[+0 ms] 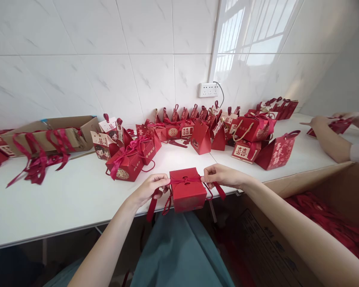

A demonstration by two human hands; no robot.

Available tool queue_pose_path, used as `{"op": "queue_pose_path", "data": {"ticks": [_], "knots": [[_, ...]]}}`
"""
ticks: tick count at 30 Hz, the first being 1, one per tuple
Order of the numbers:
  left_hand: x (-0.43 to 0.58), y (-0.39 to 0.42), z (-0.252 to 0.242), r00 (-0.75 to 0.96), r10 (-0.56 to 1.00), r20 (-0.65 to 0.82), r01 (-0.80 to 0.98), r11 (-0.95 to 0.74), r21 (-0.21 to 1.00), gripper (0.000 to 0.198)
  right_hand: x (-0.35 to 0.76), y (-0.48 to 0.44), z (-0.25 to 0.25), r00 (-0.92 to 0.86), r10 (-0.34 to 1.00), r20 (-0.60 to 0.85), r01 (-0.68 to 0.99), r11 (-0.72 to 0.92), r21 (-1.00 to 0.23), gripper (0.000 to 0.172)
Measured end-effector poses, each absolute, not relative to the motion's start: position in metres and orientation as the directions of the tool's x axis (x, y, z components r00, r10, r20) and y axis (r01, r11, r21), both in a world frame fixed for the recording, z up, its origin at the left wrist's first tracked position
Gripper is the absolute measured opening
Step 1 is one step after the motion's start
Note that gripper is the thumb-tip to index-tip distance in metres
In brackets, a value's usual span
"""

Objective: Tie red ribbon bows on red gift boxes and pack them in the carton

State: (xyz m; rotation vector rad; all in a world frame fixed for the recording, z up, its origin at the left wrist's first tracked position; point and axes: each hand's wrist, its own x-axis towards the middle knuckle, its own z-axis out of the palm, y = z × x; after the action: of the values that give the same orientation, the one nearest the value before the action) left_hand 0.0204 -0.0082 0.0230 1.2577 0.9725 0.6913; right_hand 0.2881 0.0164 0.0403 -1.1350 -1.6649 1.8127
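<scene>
A small red gift box [189,198] sits at the table's front edge before me, with a twisted cord handle hanging down on each side. Across its top runs a red ribbon [193,179], crossed or knotted at the middle. On the box's left, my left hand [156,184] pinches one side of the ribbon, and a loose tail dangles below the fingers. My right hand [217,175] pinches the other side at the box's right, its tail hanging past the edge. Both hands pull the ribbon roughly level.
Finished-looking red boxes [130,159] stand left of centre, others [251,131] are stacked at right. Loose ribbons [44,155] drape over a cardboard tray [88,129]. A large carton [287,185] holds red items at lower right. Another person's hands [326,123] work at far right.
</scene>
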Motion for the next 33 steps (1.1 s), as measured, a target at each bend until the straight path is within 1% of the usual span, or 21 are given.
{"op": "queue_pose_path", "data": {"ticks": [4,7,11,14,17,20,22,24,27,30,33], "knots": [[0.023,-0.013,0.015,0.411,0.897,-0.162,0.0,0.178,0.984,0.037,0.289,0.017,0.042,-0.566,0.774,-0.284,0.209,-0.199,-0.958,0.042],[0.023,-0.015,0.013,0.381,0.916,-0.126,-0.006,0.138,0.99,0.036,0.288,0.016,0.045,-0.542,0.786,-0.296,0.227,-0.202,-0.953,0.043],[0.024,-0.017,0.019,0.354,0.928,-0.118,0.055,0.106,0.993,0.035,0.29,0.014,0.052,-0.54,0.796,-0.274,0.322,-0.105,-0.941,0.039],[0.026,-0.019,0.028,0.375,0.922,-0.095,0.153,0.039,0.988,0.033,0.291,0.009,0.065,-0.56,0.787,-0.259,0.397,-0.02,-0.918,0.036],[0.027,-0.02,0.038,0.396,0.917,-0.045,0.268,-0.069,0.961,0.03,0.287,0.001,0.081,-0.56,0.808,-0.183,0.408,0.076,-0.91,0.032],[0.029,-0.02,0.045,0.399,0.917,-0.017,0.31,-0.117,0.943,0.029,0.278,-0.007,0.09,-0.563,0.824,-0.066,0.369,0.18,-0.912,0.029],[0.031,-0.02,0.048,0.406,0.914,-0.011,0.321,-0.131,0.938,0.03,0.271,-0.01,0.089,-0.58,0.815,-0.013,0.317,0.211,-0.925,0.03],[0.033,-0.02,0.051,0.421,0.907,-0.02,0.332,-0.133,0.934,0.031,0.266,-0.01,0.083,-0.603,0.798,0.009,0.272,0.217,-0.937,0.032],[0.034,-0.02,0.052,0.431,0.899,-0.074,0.322,-0.077,0.943,0.03,0.26,-0.007,0.071,-0.616,0.787,0.034,0.254,0.239,-0.937,0.034],[0.033,-0.02,0.051,0.415,0.901,-0.126,0.347,-0.029,0.937,0.031,0.256,-0.005,0.062,-0.534,0.841,0.094,0.268,0.273,-0.924,0.033],[0.031,-0.02,0.052,0.397,0.913,-0.09,0.42,-0.094,0.903,0.025,0.253,-0.006,0.058,-0.427,0.893,0.144,0.319,0.298,-0.9,0.03]]}}
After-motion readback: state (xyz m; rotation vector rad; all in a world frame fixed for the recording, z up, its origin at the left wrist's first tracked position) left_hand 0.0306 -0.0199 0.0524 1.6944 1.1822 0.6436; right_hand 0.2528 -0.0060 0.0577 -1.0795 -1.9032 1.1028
